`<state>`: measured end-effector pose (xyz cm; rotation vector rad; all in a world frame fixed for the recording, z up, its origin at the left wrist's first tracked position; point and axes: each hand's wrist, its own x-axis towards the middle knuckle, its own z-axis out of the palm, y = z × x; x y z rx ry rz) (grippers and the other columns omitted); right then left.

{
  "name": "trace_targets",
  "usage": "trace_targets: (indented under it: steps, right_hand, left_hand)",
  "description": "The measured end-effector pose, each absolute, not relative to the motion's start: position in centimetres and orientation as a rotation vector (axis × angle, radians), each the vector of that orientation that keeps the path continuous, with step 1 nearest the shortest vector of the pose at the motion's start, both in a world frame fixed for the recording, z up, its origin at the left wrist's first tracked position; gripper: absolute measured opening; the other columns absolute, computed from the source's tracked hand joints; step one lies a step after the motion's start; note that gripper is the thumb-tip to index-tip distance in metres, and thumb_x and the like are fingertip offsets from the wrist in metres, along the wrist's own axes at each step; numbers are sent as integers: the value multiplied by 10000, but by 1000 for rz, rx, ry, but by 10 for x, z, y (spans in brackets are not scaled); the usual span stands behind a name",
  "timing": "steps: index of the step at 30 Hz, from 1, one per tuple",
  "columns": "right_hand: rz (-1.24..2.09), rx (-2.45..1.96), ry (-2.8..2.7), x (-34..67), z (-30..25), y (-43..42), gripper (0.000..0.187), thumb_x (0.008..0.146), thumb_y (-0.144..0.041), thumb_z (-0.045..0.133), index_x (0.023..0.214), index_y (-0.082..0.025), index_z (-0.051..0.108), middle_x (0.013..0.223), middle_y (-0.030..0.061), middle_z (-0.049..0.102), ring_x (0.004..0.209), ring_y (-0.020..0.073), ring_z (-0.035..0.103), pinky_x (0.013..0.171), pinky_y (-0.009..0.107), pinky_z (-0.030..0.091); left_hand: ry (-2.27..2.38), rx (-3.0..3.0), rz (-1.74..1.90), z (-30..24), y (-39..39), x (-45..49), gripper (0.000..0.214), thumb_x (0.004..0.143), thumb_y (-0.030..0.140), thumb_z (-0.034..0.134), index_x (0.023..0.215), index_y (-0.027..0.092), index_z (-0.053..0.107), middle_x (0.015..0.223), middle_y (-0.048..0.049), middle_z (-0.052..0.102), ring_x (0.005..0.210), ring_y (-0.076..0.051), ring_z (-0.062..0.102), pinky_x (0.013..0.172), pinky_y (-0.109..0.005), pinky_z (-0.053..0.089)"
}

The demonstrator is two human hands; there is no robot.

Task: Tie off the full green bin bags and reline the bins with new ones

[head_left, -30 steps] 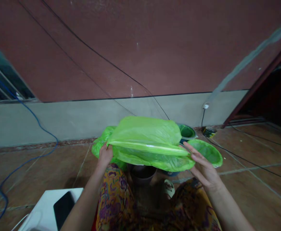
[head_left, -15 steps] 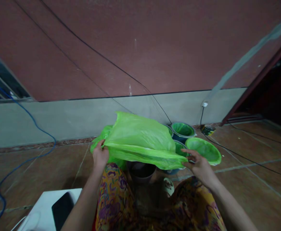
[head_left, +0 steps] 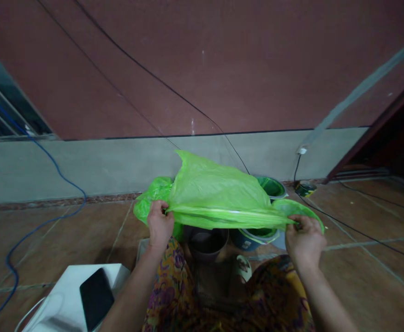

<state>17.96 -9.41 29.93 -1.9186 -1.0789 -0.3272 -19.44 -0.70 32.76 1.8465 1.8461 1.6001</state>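
A light green plastic bag (head_left: 219, 186) is stretched sideways between my two hands, its near edge gathered into folds. My left hand (head_left: 160, 223) pinches the bag's left corner. At the other end, my right hand (head_left: 305, 237) is closed on the right corner. Below the bag, between my knees, stands a dark brown bucket (head_left: 207, 244), partly covered by it. More crumpled green plastic (head_left: 153, 198) lies behind my left hand. Close by my right hand are buckets lined with green bags, among them a blue one (head_left: 248, 240) and one near the wall (head_left: 271, 186).
On the left, a white box (head_left: 63, 286) carries a black phone (head_left: 96, 297). A blue cable (head_left: 46, 226) runs over the floor there. To the right lie a small tin (head_left: 305, 188) and a black cord (head_left: 354, 228). The wall (head_left: 119, 170) stands behind the buckets.
My right hand has moved right, pulling the bag's near edge straighter and tauter. My left hand has shifted slightly right in view. Both keep their hold, and the camera view has shifted a little.
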Motion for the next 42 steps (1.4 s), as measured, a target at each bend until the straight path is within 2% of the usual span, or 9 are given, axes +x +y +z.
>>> trace_targets:
  steps: [4,10,16,19,24,28,32,36,42]
  right_hand:
    - [-123,-1999,-905,185,301,-93,321,739,-359,508,931,-161,673,752,100,649,658,268,597,639,368,422]
    - [136,-2140,-984,183,311,-107,220,676,-414,535,757,-219,597,618,42,617,567,231,565,564,326,371]
    - [-84,-1921,-960,179,335,-123,189,635,-389,536,700,-216,578,783,60,662,740,242,618,641,315,423]
    - [22,-1935,-1039,183,329,-124,193,640,-393,508,652,-213,574,719,66,644,672,241,596,583,313,407]
    - [6,-2036,-920,199,315,-130,182,642,-386,517,672,-218,581,727,54,655,647,231,596,557,296,396]
    - [-49,-2051,-902,207,316,-131,163,615,-371,531,641,-217,577,706,62,655,649,241,601,552,296,392]
    - [64,-2039,-920,203,311,-126,186,604,-389,566,633,-210,608,572,36,601,557,217,555,507,285,362]
    - [169,-1927,-870,204,299,-117,182,584,-363,601,654,-195,611,562,9,586,541,177,517,500,264,359]
    - [213,-1721,-731,216,291,-102,175,563,-327,636,663,-193,584,609,1,607,554,143,504,542,260,391]
  left_hand:
    - [1831,1731,1611,324,-6,-190,158,653,98,566,716,215,482,660,52,486,614,-127,484,620,-245,385]
    - [1668,1843,1811,336,-19,-190,205,634,83,574,607,214,418,642,48,444,623,-116,454,597,-234,372]
    - [1417,2120,2047,367,-32,-187,130,673,82,592,711,204,568,828,-5,582,776,-144,562,675,-252,463]
    - [1358,2138,1907,363,-25,-186,159,739,77,546,801,200,626,808,-2,597,739,-130,573,634,-227,464]
    - [1391,2113,1704,358,-16,-187,234,788,127,525,922,206,700,845,-18,645,794,-156,607,727,-267,482]
    - [1341,1885,1531,361,-9,-185,193,691,140,551,774,208,711,790,-11,635,788,-171,598,739,-286,460]
    - [1099,1433,1207,354,-9,-186,104,551,133,565,617,182,628,672,18,583,641,-134,527,600,-241,413]
    - [903,1197,826,346,-23,-197,199,480,121,687,674,159,664,703,12,630,630,-126,549,606,-232,431]
    - [760,1107,738,348,-40,-216,406,476,305,867,857,198,775,908,-77,735,794,-233,665,702,-325,527]
